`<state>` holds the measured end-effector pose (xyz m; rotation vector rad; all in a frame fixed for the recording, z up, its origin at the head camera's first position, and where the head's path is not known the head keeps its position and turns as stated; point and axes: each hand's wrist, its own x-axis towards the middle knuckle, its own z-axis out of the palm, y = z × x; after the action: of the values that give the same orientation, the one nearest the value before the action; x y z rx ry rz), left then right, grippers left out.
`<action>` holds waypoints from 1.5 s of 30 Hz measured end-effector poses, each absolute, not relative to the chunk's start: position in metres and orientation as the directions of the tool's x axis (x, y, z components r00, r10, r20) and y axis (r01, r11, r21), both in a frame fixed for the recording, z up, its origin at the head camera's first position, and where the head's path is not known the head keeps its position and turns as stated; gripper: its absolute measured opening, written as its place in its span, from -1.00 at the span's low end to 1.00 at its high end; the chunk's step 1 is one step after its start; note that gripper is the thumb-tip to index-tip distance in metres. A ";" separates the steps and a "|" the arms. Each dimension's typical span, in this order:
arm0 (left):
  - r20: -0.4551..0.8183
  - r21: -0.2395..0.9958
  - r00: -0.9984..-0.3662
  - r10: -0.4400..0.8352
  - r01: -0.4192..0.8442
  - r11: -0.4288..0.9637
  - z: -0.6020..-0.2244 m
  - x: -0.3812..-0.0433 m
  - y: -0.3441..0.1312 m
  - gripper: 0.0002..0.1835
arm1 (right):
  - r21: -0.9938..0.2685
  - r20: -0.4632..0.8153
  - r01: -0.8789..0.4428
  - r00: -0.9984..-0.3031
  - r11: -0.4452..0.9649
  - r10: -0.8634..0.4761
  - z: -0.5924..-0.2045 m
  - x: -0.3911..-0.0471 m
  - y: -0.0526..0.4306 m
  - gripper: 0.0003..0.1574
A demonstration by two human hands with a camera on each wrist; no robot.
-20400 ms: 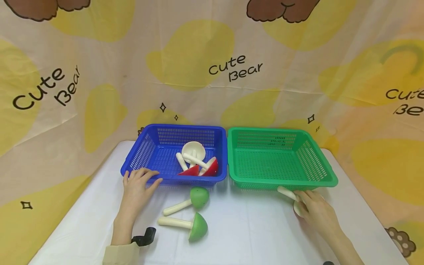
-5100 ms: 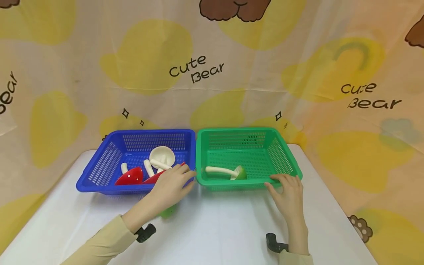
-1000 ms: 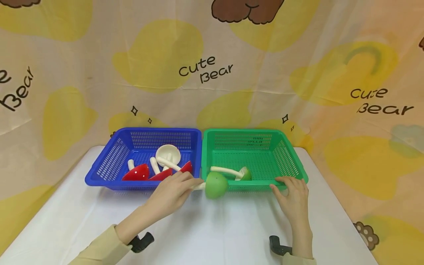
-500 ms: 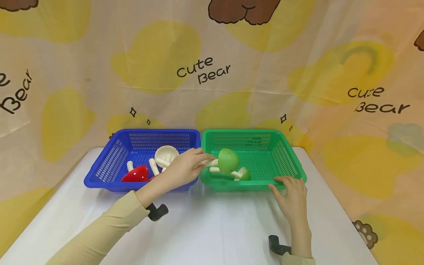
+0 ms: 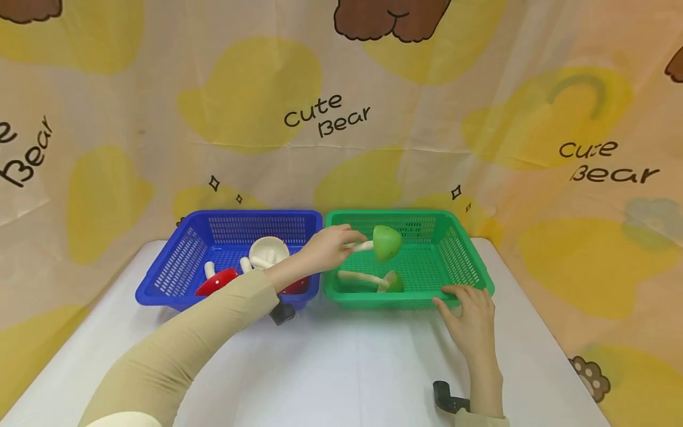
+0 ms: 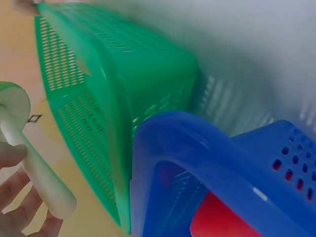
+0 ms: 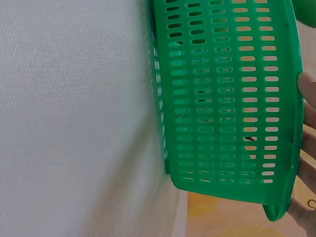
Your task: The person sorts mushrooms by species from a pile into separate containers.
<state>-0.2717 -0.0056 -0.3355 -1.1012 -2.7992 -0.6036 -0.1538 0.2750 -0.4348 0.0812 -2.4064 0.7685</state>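
My left hand [image 5: 333, 248] pinches the pale stem of a toy mushroom with a green cap [image 5: 387, 243], held above the green basket [image 5: 408, 299]. In the left wrist view, the fingers are round the stem [image 6: 42, 175]. A second green-capped mushroom [image 5: 393, 281] lies inside that basket near its front wall. My right hand [image 5: 472, 317] holds the basket's front rim near the right corner; the right wrist view shows its fingertips along the rim [image 7: 296, 128]. Part of the blue basket [image 5: 176, 261] is hidden by the left forearm.
Red-capped toy mushrooms [image 5: 217, 280] and one with its pale underside up [image 5: 269, 249] lie in the blue basket, which stands left of the green one. Both are on a white-covered table [image 5: 363, 367] before a printed cloth [image 5: 256, 89].
The left hand has lifted the green mushroom and carried it right, from in front of the baskets to above the green one. The right hand stays at the rim.
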 end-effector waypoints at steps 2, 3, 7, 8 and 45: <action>0.175 0.330 -0.742 0.648 0.664 0.671 -0.340 -0.278 0.002 -0.67 | -0.508 0.565 -0.232 -0.817 0.830 0.117 -0.435 -0.153 0.275 -0.67; 0.158 0.331 -0.743 0.651 0.661 0.673 -0.342 -0.281 0.006 -0.67 | -0.509 0.566 -0.236 -0.816 0.828 0.115 -0.434 -0.153 0.274 -0.67; 0.083 0.332 -0.746 0.660 0.645 0.688 -0.349 -0.290 0.020 -0.63 | -0.502 0.573 -0.246 -0.813 0.829 0.106 -0.433 -0.154 0.273 -0.67; 0.064 0.332 -0.749 0.659 0.639 0.694 -0.350 -0.292 0.023 -0.62 | -0.503 0.575 -0.247 -0.811 0.828 0.107 -0.433 -0.154 0.273 -0.67; -0.211 0.242 -0.786 0.581 0.534 0.810 -0.368 -0.310 0.037 -0.66 | -0.500 0.580 -0.243 -0.807 0.831 0.113 -0.434 -0.153 0.275 -0.68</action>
<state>-0.3102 0.0370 -0.3682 -1.0223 -3.2509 -0.2934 -0.1525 0.2752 -0.4339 0.0945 -2.3937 0.7622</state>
